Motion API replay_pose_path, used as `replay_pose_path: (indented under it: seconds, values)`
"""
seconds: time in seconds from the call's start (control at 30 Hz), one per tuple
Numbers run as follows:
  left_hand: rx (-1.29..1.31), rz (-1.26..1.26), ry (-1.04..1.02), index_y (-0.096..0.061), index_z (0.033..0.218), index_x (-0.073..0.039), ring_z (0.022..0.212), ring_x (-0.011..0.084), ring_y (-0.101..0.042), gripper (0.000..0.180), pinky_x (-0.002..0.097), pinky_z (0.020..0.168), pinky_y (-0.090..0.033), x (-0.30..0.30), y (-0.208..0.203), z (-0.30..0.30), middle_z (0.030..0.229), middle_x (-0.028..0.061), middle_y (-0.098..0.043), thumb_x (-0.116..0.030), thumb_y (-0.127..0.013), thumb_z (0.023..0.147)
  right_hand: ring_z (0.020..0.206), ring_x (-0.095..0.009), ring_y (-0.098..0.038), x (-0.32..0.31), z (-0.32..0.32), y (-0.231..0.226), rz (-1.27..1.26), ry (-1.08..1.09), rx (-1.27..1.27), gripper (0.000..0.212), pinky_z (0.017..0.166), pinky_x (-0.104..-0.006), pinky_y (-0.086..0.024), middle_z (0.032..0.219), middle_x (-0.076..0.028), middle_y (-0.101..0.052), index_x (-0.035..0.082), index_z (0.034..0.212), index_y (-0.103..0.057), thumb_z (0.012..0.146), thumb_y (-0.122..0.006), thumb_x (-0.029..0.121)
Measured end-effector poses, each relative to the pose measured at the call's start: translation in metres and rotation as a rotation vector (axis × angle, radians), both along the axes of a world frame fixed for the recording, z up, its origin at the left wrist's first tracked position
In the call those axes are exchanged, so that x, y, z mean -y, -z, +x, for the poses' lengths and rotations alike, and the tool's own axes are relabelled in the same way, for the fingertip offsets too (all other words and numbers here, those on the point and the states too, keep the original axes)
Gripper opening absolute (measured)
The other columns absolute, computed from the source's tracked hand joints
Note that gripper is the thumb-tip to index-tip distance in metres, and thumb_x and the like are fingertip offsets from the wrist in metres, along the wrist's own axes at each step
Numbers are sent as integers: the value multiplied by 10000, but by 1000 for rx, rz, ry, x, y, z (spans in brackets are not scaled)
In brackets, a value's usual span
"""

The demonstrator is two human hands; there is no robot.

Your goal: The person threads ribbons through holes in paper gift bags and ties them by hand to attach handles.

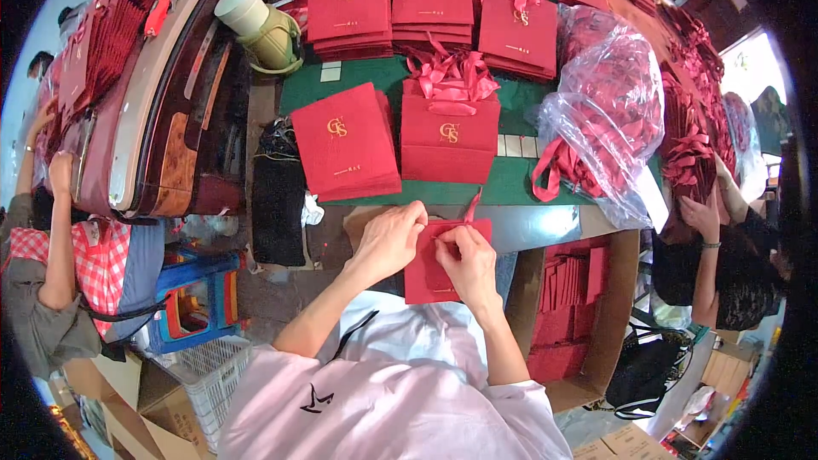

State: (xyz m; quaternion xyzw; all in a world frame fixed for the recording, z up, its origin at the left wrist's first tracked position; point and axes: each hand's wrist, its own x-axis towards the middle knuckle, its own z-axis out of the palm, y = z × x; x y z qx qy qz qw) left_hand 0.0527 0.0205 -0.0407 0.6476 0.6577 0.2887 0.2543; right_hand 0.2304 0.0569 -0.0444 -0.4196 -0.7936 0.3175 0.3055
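Note:
A small red paper gift bag [422, 281] is in front of me at the table's near edge, below a stack of flat red bags [345, 140]. My left hand [394, 237] is closed in a pinch at the bag's upper left; what its fingertips hold is hidden. My right hand [469, 262] lies over the bag's front, thumb and fingers pinched together on something too small to make out. A short end of red ribbon [474, 204] sticks up from the bag's top edge, between the hands. Just beyond stands a stack of finished-looking bags [449, 149] with ribbon handles on top.
More bag stacks [349, 8] line the green table [358, 81]. A clear plastic sack [609, 94] of red ribbons lies at right. At far left stands a pale green jug [268, 38]. An open carton [618, 307] of red bags is by my right side. Other people work at both sides.

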Motion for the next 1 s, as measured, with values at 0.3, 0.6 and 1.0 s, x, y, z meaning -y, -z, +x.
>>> replay_pose_path:
  seconds: [0.3,0.6,1.0]
  values:
    - [326,-245,-15,-559,1002,-20,703,212,-613,88,353,658,-484,-7,2,-10,782,112,-619,-44,-578,920,728,-307,-646,-3,6,-1,31,-33,8,125,679,-384,-529,799,-125,-665,16,846,-642,792,-750,48]
    - [387,-103,-29,-572,1003,-7,622,138,-594,74,309,576,-463,-1,-3,0,754,87,-632,-21,-571,930,684,-262,-679,1,-6,-15,-123,80,-4,121,650,-360,-543,763,-133,-678,8,839,-647,799,-745,66]
    - [278,-19,-84,-589,972,-16,613,238,-663,68,358,554,-479,6,-2,13,747,133,-661,-43,-599,910,656,-337,-657,3,-9,-22,-39,49,170,147,606,-429,-520,737,-156,-657,16,786,-582,782,-716,77]
